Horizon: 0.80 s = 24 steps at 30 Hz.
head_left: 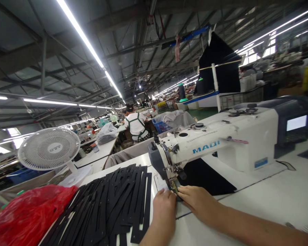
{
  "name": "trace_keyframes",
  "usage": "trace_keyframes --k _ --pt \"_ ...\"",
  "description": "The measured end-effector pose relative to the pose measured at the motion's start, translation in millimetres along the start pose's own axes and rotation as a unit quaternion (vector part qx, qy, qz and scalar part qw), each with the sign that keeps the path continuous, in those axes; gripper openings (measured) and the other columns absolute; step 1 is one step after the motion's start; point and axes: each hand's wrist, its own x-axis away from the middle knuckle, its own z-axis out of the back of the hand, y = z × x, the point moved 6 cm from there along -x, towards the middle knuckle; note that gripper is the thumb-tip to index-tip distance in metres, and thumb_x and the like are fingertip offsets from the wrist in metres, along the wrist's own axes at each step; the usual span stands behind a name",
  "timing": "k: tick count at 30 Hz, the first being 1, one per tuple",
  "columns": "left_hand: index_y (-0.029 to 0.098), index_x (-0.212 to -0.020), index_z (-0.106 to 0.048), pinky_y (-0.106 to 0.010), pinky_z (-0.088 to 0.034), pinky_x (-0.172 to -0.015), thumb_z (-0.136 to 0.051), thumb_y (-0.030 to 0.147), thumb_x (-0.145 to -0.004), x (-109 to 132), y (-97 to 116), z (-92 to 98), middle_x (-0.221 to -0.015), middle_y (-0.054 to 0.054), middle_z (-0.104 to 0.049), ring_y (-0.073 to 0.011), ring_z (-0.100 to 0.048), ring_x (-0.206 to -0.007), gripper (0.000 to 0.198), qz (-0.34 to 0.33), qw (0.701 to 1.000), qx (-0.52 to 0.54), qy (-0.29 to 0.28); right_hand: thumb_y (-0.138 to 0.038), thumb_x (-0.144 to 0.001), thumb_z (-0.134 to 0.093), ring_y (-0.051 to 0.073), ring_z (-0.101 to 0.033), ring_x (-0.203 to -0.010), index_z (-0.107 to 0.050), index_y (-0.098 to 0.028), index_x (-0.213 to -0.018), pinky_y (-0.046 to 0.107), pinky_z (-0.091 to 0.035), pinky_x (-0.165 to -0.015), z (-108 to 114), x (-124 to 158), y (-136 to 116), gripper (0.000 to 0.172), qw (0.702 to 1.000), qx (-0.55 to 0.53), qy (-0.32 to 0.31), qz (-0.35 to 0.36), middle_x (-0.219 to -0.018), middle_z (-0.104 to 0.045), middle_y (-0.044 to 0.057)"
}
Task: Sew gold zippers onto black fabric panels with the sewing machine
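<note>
A white sewing machine (207, 140) stands on the table, its needle end (173, 177) just ahead of both hands. My left hand (163, 208) is closed, fingers bent and pressed together at the near left of the presser foot; what it grips is hidden. My right hand (199, 203) lies palm down, fingers stretched toward the foot from the right. A small dark piece (179, 199) shows between the fingertips, partly covered. Under the machine arm and beyond the right hand lies black fabric (207, 177). Many black strips (118, 198) with slots are spread left of my left hand.
At the left are a red plastic bag (28, 215) and a white fan (52, 148). A control box with a lit screen (296, 123) is at the machine's right end. Behind the machine stands a thread holder with spools (181, 92). A person in white (136, 124) sits farther off.
</note>
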Motion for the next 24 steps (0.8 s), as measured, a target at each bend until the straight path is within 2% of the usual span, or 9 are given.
trace_keyframes --k 3,6,11,13,17,20,24 --pt "0.016 -0.091 -0.062 -0.041 -0.051 -0.089 -0.045 -0.001 -0.075 11.8 2.5 0.2 -0.098 -0.008 -0.066 -0.0226 -0.064 -0.088 0.029 -0.028 0.999 0.016 0.032 -0.003 -0.084 -0.045 0.021 -0.061 -0.102 -0.063 -0.013 -0.103 0.031 -0.05 -0.086 -13.7 12.5 -2.0 0.029 0.999 0.024 0.022 0.031 -0.11 -0.065 0.011" --pt "0.016 -0.088 -0.06 -0.044 -0.052 -0.087 -0.037 -0.001 -0.078 15.9 4.0 5.5 -0.089 -0.009 -0.068 -0.0214 -0.066 -0.082 0.03 -0.072 0.991 0.037 0.104 -0.002 -0.084 -0.044 0.021 -0.061 -0.102 -0.063 -0.012 -0.103 0.031 -0.052 -0.086 -19.9 17.1 0.4 0.028 0.994 0.054 0.067 0.068 -0.11 -0.065 0.01" --pt "0.015 -0.084 -0.057 -0.042 -0.051 -0.089 -0.03 0.004 -0.086 8.7 5.9 7.7 -0.08 -0.008 -0.068 -0.0187 -0.067 -0.077 0.029 -0.142 0.98 0.044 0.13 0.0 -0.084 -0.042 0.019 -0.061 -0.102 -0.064 -0.013 -0.101 0.028 -0.051 -0.087 -29.3 16.0 3.5 0.031 0.993 0.061 0.084 0.055 -0.108 -0.065 0.01" --pt "0.015 -0.083 -0.057 -0.04 -0.05 -0.091 -0.029 0.006 -0.089 5.8 5.9 8.3 -0.08 -0.007 -0.068 -0.0179 -0.067 -0.078 0.03 -0.161 0.978 0.039 0.124 -0.001 -0.084 -0.044 0.021 -0.059 -0.104 -0.064 -0.015 -0.101 0.03 -0.052 -0.087 -34.5 14.4 3.7 0.03 0.995 0.061 0.074 0.036 -0.109 -0.064 0.01" --pt "0.015 -0.088 -0.057 -0.039 -0.047 -0.095 -0.032 0.006 -0.091 0.7 3.6 3.7 -0.084 -0.007 -0.068 -0.0174 -0.066 -0.084 0.026 -0.185 0.981 0.026 0.055 -0.012 -0.088 -0.052 0.021 -0.057 -0.104 -0.061 -0.016 -0.107 0.038 -0.05 -0.087 -43.8 8.6 5.9 0.021 0.997 0.051 0.048 0.024 -0.113 -0.061 0.008" --pt "0.014 -0.087 -0.057 -0.04 -0.048 -0.095 -0.034 0.007 -0.092 -3.9 -2.9 0.7 -0.084 -0.007 -0.068 -0.0178 -0.066 -0.084 0.025 -0.164 0.985 0.033 0.038 -0.021 -0.09 -0.054 0.02 -0.058 -0.099 -0.059 -0.016 -0.108 0.04 -0.05 -0.084 -48.6 2.2 11.4 0.019 0.999 0.039 0.03 0.02 -0.11 -0.06 0.007" --pt "0.015 -0.088 -0.057 -0.037 -0.049 -0.094 -0.038 0.005 -0.09 -8.5 -11.8 -7.3 -0.09 -0.006 -0.068 -0.0175 -0.065 -0.086 0.021 -0.132 0.99 0.044 0.028 -0.022 -0.091 -0.051 0.017 -0.06 -0.088 -0.06 -0.017 -0.103 0.035 -0.052 -0.076 -52.4 -5.8 17.3 0.015 1.0 0.018 0.011 0.015 -0.1 -0.063 0.006"
